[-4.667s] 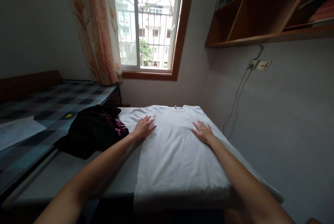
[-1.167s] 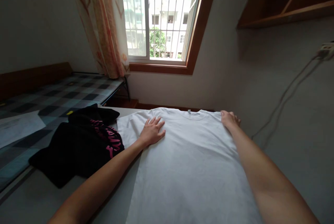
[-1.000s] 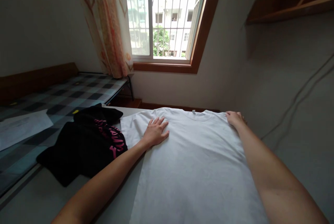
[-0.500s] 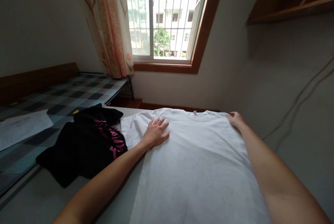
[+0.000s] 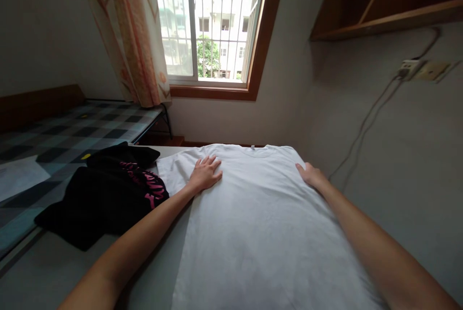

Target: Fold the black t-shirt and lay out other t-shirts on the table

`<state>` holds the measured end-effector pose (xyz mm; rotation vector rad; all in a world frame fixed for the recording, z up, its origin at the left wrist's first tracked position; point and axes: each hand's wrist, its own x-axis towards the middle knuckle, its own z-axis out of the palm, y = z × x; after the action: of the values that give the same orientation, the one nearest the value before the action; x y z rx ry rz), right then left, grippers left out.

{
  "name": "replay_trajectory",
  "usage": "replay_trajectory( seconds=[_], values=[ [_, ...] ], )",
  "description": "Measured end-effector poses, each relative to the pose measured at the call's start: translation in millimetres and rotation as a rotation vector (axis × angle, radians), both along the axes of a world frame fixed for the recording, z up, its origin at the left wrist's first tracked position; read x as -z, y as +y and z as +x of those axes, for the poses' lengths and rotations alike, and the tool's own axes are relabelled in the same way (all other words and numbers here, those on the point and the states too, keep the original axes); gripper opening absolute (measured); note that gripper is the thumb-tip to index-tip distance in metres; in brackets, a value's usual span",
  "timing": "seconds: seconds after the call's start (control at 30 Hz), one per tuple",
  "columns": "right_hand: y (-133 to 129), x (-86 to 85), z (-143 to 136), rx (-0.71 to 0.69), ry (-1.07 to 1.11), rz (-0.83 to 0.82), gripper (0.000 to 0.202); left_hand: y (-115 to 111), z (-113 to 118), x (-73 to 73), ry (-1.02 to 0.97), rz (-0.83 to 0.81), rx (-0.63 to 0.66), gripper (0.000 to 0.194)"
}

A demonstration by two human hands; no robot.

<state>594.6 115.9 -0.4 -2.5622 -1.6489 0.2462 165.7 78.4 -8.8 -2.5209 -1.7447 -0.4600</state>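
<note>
A white T-shirt [image 5: 267, 223] lies spread on a pale table, its neckline at the far edge and its left sleeve out to the side. My left hand [image 5: 205, 174] rests flat on it near the left shoulder, fingers spread. At the shirt's right edge, below the shoulder, is my right hand [image 5: 311, 175]. Its thumb lies on top of the cloth, while the other fingers curl over the edge, mostly hidden. Left of the shirt lies a crumpled black garment [image 5: 104, 199] with pink lettering, close to my left forearm.
A bed with a checked cover [image 5: 104, 119] and a paper sheet [image 5: 21, 175] is at the left. Beyond the table are a curtain [image 5: 132, 35] and a barred window [image 5: 213, 25]. The right wall bears a shelf [image 5: 390, 23], a socket [image 5: 410, 69] and a hanging cable [image 5: 361, 124].
The view has swung to the right, bringing the wall socket into sight. My right hand has slid from the shirt's far right corner nearer along its edge. My left hand stays on the cloth.
</note>
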Motion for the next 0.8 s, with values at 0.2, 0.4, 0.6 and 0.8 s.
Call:
replay_trajectory(
  seconds=[0.2, 0.4, 0.6, 0.8],
  values=[
    [-70.1, -15.4, -30.0, 0.021, -0.110, 0.004, 0.065, -2.3, -0.8, 1.2, 0.015, 0.013, 0.010, 0.049],
    [-123.5, -14.9, -34.5, 0.017, -0.173, 0.040, 0.070, -15.6, 3.5, -9.6, 0.038, 0.164, 0.068, 0.031],
    [-173.0, -12.3, -34.7, -0.017, -0.215, 0.050, 0.070, -43.0, 13.3, -16.9, 0.124, 0.037, 0.206, 0.027],
    [-223.1, -5.8, -16.9, -0.005, -0.184, 0.045, 0.069, -70.0, -5.1, 0.2, -0.009, 0.115, 0.252, 0.030]
  ],
)
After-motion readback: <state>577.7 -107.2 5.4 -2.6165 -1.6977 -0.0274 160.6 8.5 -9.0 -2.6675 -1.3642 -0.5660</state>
